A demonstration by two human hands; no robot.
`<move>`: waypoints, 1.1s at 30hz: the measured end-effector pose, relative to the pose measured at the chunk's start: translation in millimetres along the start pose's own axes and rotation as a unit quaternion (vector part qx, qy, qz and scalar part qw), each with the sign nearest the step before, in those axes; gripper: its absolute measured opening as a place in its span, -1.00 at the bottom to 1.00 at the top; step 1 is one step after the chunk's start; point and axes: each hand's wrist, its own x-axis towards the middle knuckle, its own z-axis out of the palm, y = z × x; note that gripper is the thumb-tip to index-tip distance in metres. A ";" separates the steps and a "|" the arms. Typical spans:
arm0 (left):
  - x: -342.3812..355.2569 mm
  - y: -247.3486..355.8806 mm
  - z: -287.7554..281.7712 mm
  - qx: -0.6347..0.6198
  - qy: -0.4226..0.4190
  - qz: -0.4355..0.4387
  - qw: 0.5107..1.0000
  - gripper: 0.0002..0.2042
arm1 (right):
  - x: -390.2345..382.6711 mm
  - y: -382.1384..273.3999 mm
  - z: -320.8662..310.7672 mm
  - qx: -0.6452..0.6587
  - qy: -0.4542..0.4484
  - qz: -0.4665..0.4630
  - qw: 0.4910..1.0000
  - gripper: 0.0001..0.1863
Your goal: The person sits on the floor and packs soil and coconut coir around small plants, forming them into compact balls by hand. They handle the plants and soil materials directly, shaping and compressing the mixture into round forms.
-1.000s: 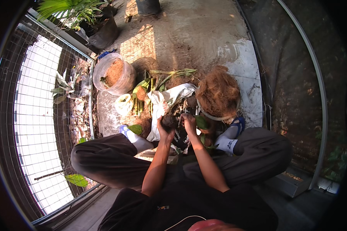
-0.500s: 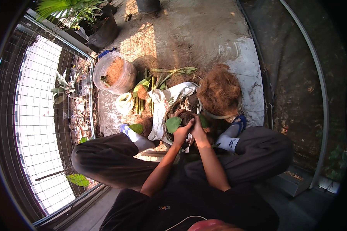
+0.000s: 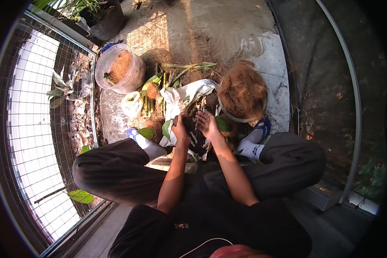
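Soil worked between two bare hands

The left hand [image 3: 179,130] was closed on the edge of a white bag [image 3: 181,99]; the right hand [image 3: 207,124] lay open, palm soiled, over dark soil [image 3: 198,139]. A bowl of brown fibre [image 3: 242,91] sat at two o'clock, a plastic jar [image 3: 118,69] at ten.

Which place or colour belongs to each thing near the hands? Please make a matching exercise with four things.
Things:
1. clear plastic tub
2. heap of brown fibre
3. white sock
4. green leaf

Descriptions:
A. in a bowl beyond the right hand
B. on the foot beside the right forearm
C. by the wire mesh, outside the left knee
D. holds brown material, far left on the floor

Pairs: 1-D, 2-A, 3-B, 4-C
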 end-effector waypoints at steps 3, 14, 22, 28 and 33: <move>14.2 1.4 -18.3 0.034 -0.047 -0.145 0.988 -0.74 | 32.9 6.2 -4.5 -0.216 0.078 -0.076 0.970 -0.58; 7.9 72.5 -6.1 -0.260 -0.131 -0.037 0.956 -0.67 | 94.0 -6.5 20.9 -0.674 0.015 -0.259 0.692 -0.47; 10.6 78.4 -9.6 -0.193 -0.096 -0.038 0.976 -0.62 | 110.4 -20.2 66.1 -0.791 0.018 -0.189 0.581 -0.21; 12.8 72.0 -11.7 -0.204 -0.087 -0.034 0.974 -0.62 | 97.3 22.5 47.4 -0.862 0.037 -0.263 0.432 -0.01; 13.5 71.7 -10.2 -0.207 -0.078 -0.036 0.974 -0.64 | 77.6 28.4 30.3 -0.817 0.032 -0.338 0.466 -0.02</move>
